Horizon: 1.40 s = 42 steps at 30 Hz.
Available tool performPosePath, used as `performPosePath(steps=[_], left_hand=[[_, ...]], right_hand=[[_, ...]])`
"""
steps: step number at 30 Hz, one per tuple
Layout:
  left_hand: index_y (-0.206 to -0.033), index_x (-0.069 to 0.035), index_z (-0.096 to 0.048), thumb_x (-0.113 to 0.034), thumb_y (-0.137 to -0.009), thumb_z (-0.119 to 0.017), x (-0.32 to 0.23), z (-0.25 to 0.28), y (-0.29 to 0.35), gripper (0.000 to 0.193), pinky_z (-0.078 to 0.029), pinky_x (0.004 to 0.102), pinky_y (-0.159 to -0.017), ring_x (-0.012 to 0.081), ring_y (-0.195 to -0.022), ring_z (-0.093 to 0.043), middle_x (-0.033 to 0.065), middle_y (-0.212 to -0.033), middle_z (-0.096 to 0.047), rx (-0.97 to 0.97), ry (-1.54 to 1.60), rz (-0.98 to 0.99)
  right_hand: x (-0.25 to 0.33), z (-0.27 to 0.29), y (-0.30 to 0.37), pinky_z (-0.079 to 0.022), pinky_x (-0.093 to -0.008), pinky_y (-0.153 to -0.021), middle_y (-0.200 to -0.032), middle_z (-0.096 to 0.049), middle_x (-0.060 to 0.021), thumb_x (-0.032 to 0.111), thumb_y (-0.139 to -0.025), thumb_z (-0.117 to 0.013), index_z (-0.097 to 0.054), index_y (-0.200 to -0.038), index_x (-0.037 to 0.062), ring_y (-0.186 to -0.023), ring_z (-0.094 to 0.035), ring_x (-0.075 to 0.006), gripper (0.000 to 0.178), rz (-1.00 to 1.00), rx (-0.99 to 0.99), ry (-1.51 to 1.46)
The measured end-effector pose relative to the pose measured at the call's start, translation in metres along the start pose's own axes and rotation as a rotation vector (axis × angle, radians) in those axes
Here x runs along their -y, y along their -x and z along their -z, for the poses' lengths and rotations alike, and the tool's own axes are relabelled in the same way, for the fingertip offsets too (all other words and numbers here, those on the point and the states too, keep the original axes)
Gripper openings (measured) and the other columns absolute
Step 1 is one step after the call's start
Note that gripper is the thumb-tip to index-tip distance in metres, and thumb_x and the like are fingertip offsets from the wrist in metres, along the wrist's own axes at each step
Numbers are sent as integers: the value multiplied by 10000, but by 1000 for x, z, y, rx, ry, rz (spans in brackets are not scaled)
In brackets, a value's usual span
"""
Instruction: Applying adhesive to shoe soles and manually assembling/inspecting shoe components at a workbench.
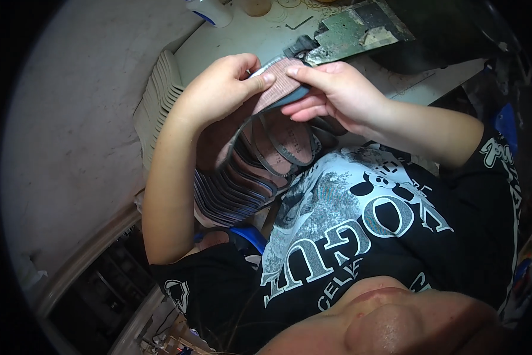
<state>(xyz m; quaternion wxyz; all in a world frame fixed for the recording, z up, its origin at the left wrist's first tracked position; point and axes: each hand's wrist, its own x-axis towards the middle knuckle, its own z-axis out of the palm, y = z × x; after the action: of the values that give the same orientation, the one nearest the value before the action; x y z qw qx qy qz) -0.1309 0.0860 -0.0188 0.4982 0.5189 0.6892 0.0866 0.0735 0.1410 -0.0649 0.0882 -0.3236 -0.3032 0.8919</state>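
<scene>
Between both hands is a shoe insole (276, 92) with a pinkish-brown, fine-lined face and a dark, bluish edge. My left hand (221, 89) is closed on its left side, the thumb lying on the face. From the other side my right hand (343, 89) pinches it, thumb on top and the lower fingers beneath. The insole is held tilted, and its far end lies near a dark metal part (301, 47) of a green machine. Below the hands, a pile of similar dark-edged insoles (236, 189) rests against my lap, several fanned out.
A pale table (230, 50) spreads beyond the hands. On it are the green machine plate (360, 32), a hex key (300, 23) and a white bottle (210, 12). Stacked off-white soles (159, 89) stand by the wall (82, 118) at the left.
</scene>
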Motion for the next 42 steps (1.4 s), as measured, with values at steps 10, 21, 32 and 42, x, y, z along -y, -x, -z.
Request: performPosePath(steps=[10, 21, 32, 42], left_hand=[[-898, 11, -637, -300, -925, -603, 26, -21, -13, 314, -451, 240, -570, 84, -645, -567, 40, -753, -640, -128, 422, 178], [-706, -13, -607, -370, -922, -602, 14, -32, 0, 417, -398, 228, -343, 142, -349, -516, 111, -540, -617, -72, 754, 212], [-620, -41, -581, -395, -873, -671, 4, -29, 17, 444, -282, 205, -319, 65, -320, -404, 14, -437, -504, -217, 627, 169], [-908, -39, -611, -320, -1001, -486, 16, -59, 58, 321, -271, 150, -345, -5, -380, -368, -23, -664, -602, -493, 1138, -388]], right_hand=[[2, 6, -36, -593, -242, -650, -902, -688, -132, 261, -911, -626, -627, -1019, -50, -743, -693, -168, 329, 7, -18, 98], [22, 32, 1, -494, -274, -761, -923, -690, -96, 224, -828, -703, -682, -979, -34, -817, -638, -140, 300, -132, 294, 334], [-1, 35, 57, -501, -232, -719, -902, -692, -77, 233, -877, -683, -664, -1014, -49, -773, -628, -89, 314, 2, 97, 310], [-13, -30, 59, -426, -334, -459, -524, -514, -90, 203, -813, -737, -541, -635, 34, -456, -533, -229, 314, 779, 422, 1009]])
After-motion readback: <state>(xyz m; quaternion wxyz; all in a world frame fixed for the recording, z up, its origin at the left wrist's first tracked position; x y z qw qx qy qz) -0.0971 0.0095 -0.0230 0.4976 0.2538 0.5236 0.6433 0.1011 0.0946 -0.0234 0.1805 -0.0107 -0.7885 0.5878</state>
